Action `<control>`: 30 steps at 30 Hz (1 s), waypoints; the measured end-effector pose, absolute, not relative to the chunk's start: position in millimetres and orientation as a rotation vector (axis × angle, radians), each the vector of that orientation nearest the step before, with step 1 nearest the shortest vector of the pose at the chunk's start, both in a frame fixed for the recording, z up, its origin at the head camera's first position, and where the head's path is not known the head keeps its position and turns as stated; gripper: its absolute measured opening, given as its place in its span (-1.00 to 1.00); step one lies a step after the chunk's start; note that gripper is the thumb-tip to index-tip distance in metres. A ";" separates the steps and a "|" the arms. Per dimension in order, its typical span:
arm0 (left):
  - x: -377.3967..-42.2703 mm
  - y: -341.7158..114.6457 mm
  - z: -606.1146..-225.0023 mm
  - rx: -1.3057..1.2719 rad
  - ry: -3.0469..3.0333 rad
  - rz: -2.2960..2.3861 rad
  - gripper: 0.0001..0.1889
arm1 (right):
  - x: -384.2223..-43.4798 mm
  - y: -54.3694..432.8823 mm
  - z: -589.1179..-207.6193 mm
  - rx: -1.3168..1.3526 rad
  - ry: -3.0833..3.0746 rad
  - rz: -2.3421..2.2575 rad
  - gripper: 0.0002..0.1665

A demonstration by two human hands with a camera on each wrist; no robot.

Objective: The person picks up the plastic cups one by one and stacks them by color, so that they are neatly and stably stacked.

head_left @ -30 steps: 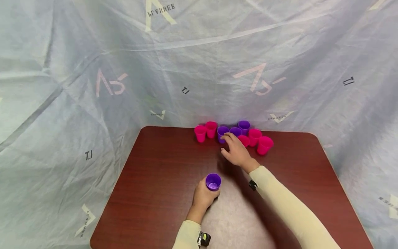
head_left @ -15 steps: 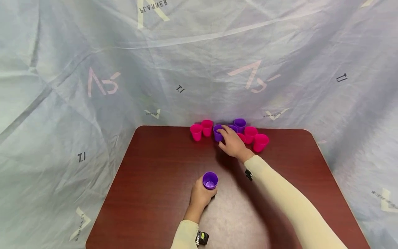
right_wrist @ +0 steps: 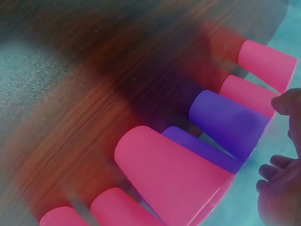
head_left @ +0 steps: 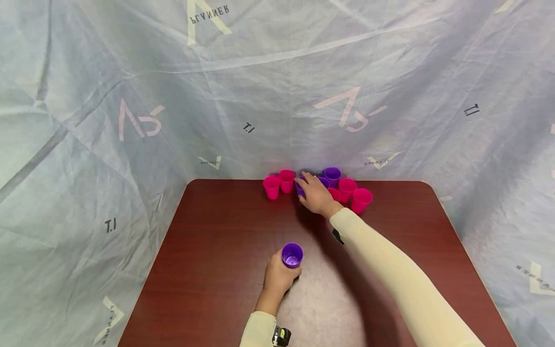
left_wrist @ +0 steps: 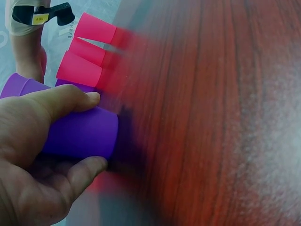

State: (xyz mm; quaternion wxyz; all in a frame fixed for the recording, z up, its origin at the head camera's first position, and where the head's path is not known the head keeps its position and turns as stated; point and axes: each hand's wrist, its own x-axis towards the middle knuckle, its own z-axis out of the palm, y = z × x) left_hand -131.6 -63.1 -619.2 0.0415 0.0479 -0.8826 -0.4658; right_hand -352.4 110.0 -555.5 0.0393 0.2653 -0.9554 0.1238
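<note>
My left hand [head_left: 276, 278] grips a purple cup [head_left: 292, 255] over the middle of the table, its mouth facing up. In the left wrist view the thumb and fingers curl round the cup's [left_wrist: 87, 134] side, and a second rim line shows near its mouth, so it may be nested cups. At the far edge my right hand [head_left: 316, 195] hovers over another purple cup [right_wrist: 228, 122], fingers spread. The right wrist view shows its thumb and fingertips near that cup's rim, not closed round it. Whether they touch is unclear.
Two pink cups [head_left: 271, 187] stand left of the right hand. More purple cups [head_left: 332, 176] and pink cups [head_left: 361, 200] stand to its right, partly hidden by the hand. Behind the brown table [head_left: 217, 241] hangs a grey printed sheet [head_left: 277, 96].
My right hand has moved slightly left and farther back, now covering more of the purple cup there. The left hand keeps its hold. The head view has shifted a little.
</note>
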 end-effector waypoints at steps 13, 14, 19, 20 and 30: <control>-130.8 -64.9 -620.1 0.135 -2.734 -1.407 -0.48 | -353.2 102.3 -565.6 0.843 -2.963 0.250 -0.32; -130.9 -65.2 -620.1 0.133 -2.733 -1.411 -0.48 | -353.4 101.9 -567.3 0.849 -2.954 0.247 -0.34; -132.0 -66.4 -619.8 0.128 -2.723 -1.431 -0.50 | -354.9 100.6 -571.9 0.878 -2.923 0.265 -0.38; -132.0 -66.8 -619.9 0.126 -2.722 -1.430 -0.50 | -355.1 100.3 -572.2 0.883 -2.923 0.274 -0.38; -130.8 -67.1 -618.1 0.101 -2.734 -1.423 -0.49 | -359.3 100.4 -564.0 0.865 -2.943 0.256 -0.35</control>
